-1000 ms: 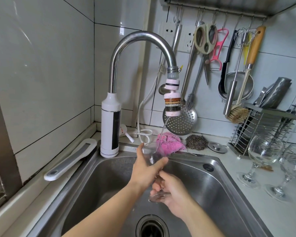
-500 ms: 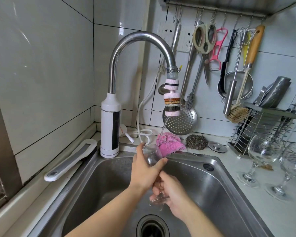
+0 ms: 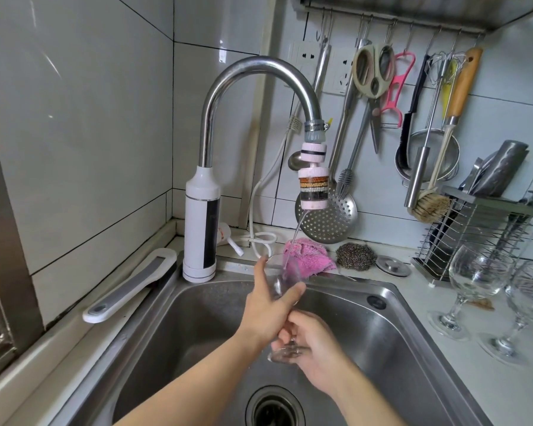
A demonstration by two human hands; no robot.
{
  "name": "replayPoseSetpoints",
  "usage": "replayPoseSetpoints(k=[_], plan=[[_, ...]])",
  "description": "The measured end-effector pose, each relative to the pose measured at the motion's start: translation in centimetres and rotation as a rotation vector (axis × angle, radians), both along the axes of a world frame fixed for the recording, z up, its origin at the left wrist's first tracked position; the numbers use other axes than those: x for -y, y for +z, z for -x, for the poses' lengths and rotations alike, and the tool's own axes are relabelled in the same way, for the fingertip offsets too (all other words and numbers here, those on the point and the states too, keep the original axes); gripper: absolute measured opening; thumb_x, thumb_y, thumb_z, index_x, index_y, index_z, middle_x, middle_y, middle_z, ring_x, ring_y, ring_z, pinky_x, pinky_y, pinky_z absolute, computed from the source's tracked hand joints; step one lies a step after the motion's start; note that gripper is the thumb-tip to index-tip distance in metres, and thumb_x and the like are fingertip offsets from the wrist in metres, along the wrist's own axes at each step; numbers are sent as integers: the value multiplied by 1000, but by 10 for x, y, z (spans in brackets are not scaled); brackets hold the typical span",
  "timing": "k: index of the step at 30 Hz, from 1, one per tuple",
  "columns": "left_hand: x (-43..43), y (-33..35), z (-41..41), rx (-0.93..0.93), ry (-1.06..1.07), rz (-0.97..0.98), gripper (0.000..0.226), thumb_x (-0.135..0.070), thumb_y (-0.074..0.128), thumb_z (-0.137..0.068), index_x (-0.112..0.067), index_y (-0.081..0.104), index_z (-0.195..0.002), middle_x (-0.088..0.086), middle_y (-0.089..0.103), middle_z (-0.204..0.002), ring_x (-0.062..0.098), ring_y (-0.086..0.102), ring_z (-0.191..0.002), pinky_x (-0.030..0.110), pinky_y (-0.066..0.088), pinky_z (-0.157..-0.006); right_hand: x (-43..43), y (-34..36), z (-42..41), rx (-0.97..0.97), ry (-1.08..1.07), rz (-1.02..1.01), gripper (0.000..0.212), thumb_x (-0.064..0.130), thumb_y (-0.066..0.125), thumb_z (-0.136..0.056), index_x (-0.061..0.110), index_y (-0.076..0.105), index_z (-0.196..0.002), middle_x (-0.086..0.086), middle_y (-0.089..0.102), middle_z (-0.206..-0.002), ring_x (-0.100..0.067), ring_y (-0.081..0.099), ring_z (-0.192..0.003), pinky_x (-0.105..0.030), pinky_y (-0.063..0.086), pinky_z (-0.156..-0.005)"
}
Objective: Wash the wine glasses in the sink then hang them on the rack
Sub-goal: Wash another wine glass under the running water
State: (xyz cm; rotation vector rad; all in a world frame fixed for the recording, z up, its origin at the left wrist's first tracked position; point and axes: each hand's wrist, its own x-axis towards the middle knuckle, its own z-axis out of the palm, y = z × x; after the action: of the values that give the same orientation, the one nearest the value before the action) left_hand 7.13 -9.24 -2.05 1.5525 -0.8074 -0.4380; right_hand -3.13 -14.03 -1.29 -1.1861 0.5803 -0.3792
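I hold a clear wine glass (image 3: 282, 279) upright over the steel sink (image 3: 391, 330), under the thin stream from the faucet (image 3: 253, 69). My left hand (image 3: 266, 309) wraps the bowl, thumb and fingers around it. Lower down, my right hand (image 3: 316, 352) grips the stem just above the foot. Water runs into the bowl. Two more wine glasses stand on the counter at the right, one (image 3: 474, 281) nearer the sink, the other (image 3: 530, 305) at the frame edge.
A pink cloth (image 3: 311, 256) and a steel scourer (image 3: 356, 255) lie behind the sink. Utensils hang from a rail (image 3: 391, 21) on the wall. A wire rack (image 3: 474, 232) stands at the back right. The drain (image 3: 276, 408) is below my arms.
Both hands and the glass stay almost in place under the stream; the right hand has shifted slightly on the stem and foot.
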Motion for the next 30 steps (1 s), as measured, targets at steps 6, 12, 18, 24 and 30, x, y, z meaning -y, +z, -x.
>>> replayPoseSetpoints(k=[6, 12, 18, 24, 30], plan=[[7, -3, 1, 99, 122, -28, 59, -62, 47, -97, -42, 34, -150, 2, 45, -138, 23, 51, -130, 33, 35, -108, 3, -5, 1, -103, -111, 230, 32, 24, 52, -100, 13, 65, -72, -7, 51, -54, -23, 60, -51, -32, 53, -57], [3, 5, -2, -384, -25, 146, 83, -71, 71, -68, -34, 45, -137, 11, 67, -128, 36, 71, -107, 56, 53, -101, 1, 0, 5, 5, 67, -68, 21, 23, 61, -93, 13, 66, -75, -6, 46, -54, -24, 56, -50, -33, 53, -54], [6, -2, -1, 4, 143, -25, 48, -54, 39, -104, -32, 36, -146, 7, 59, -140, 27, 53, -129, 41, 39, -108, -5, -6, 1, -213, -45, 346, 32, 20, 46, -100, 14, 64, -75, -3, 49, -51, -25, 60, -54, -29, 53, -57], [1, 4, -4, -405, -1, 150, 63, -71, 71, -72, -39, 51, -123, 8, 73, -113, 24, 75, -93, 50, 60, -87, 2, -2, 6, -140, 87, 95, 24, 21, 58, -94, 13, 67, -73, -2, 43, -50, -23, 59, -47, -26, 48, -53], [-1, -2, 3, 96, 48, 3, 82, -60, 71, -85, -34, 26, -149, -6, 63, -124, 16, 61, -118, 32, 44, -100, -1, -10, 1, -301, -4, 231, 13, 8, 47, -87, 9, 57, -79, -6, 53, -52, -26, 59, -47, -28, 50, -49]])
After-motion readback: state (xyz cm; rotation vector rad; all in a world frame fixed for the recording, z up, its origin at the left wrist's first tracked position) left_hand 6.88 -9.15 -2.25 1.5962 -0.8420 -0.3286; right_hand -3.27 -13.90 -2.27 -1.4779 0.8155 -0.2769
